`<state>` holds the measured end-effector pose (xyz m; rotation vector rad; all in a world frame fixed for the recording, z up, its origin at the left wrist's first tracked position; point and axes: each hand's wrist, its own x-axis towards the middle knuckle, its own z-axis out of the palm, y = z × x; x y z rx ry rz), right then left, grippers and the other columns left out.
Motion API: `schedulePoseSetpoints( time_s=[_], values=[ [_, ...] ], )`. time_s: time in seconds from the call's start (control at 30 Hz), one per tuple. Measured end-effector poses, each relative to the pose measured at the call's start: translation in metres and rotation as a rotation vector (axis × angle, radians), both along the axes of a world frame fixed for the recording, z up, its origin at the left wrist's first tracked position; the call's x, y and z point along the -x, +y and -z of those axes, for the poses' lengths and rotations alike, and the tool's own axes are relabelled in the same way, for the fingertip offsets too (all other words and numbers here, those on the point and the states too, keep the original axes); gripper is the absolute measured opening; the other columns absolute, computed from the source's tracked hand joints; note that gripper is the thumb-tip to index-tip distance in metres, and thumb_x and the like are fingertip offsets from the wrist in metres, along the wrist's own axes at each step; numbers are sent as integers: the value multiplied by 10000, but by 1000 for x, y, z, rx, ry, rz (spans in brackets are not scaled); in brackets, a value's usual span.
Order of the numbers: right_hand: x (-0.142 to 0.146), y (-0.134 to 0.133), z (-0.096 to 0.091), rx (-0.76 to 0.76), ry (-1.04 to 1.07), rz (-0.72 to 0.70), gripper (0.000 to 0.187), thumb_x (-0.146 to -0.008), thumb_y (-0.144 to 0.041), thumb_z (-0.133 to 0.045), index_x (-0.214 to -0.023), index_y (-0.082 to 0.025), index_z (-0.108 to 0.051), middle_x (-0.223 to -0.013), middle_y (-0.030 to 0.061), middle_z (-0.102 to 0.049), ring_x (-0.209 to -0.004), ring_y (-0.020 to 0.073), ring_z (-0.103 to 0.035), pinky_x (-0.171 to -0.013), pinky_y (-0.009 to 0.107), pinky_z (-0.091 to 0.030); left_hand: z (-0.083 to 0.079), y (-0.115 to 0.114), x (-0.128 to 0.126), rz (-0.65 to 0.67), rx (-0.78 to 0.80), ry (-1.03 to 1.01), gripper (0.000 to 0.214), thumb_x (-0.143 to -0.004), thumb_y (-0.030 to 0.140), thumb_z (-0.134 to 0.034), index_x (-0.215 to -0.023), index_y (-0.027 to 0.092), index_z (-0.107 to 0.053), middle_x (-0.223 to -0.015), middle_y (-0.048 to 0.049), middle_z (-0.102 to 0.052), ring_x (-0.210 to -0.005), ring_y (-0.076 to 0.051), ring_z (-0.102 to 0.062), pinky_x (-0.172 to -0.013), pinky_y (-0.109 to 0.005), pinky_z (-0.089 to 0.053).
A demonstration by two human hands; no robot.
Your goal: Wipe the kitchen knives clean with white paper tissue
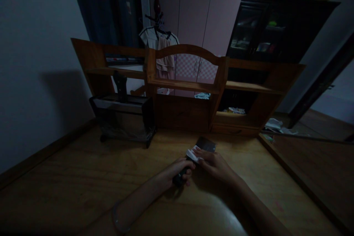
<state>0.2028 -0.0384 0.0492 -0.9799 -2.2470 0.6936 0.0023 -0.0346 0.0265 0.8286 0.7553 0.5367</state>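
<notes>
In the head view a kitchen knife with a broad dark blade and black handle is just above the wooden surface, its blade pointing away from me. My left hand is closed around the handle. A crumpled white tissue lies against the blade near the handle. My right hand presses this tissue onto the blade, fingers bent over it. Part of the blade is hidden under the tissue and fingers. To the left stands a black-framed knife holder, with a black knife handle sticking up from it.
A wooden shelf unit runs along the back of the surface, close behind the knife. A white wall bounds the left side. On the right is a raised wooden edge. The room is dim. Beyond stand pink cupboards and a dark cabinet.
</notes>
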Motion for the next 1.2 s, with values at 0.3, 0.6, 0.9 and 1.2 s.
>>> schedulePoseSetpoints(
  time_s=[0.3, 0.6, 0.9, 1.2],
  values=[
    [-2, -3, -3, 20, 36, 19, 357, -925, -335, -463, -1245, -236, -586, -1315, 52, -542, -1242, 247, -471, -1036, 393, -378, 0, 0, 0, 0, -8, -13, 175, -646, 240, -625, -750, 186, -495, -521, 94, -398, -367, -46, -290, -425, -210, -404],
    [-2, -2, -3, 46, 49, 64, 377, -911, -371, -459, -1212, -209, -616, -1291, 66, -556, -1194, 290, -515, -998, 436, -407, 2, 0, 0, -6, -14, -27, 150, -666, 230, -614, -760, 184, -506, -527, 88, -402, -374, -52, -297, -417, -213, -419],
    [-3, -2, -8, 81, 37, 83, 399, -904, -411, -449, -1194, -206, -631, -1258, 56, -581, -1153, 305, -549, -967, 442, -431, 1, 1, -1, -2, -28, 5, 167, -657, 248, -623, -751, 195, -496, -536, 94, -399, -366, -49, -295, -424, -211, -415],
    [-7, 1, -3, 86, 49, 105, 375, -900, -390, -460, -1147, -193, -663, -1235, 47, -602, -1119, 301, -575, -942, 413, -449, -4, -2, 0, 4, -28, -2, 170, -662, 251, -626, -755, 188, -500, -533, 91, -392, -372, -46, -295, -414, -203, -420]
  ],
)
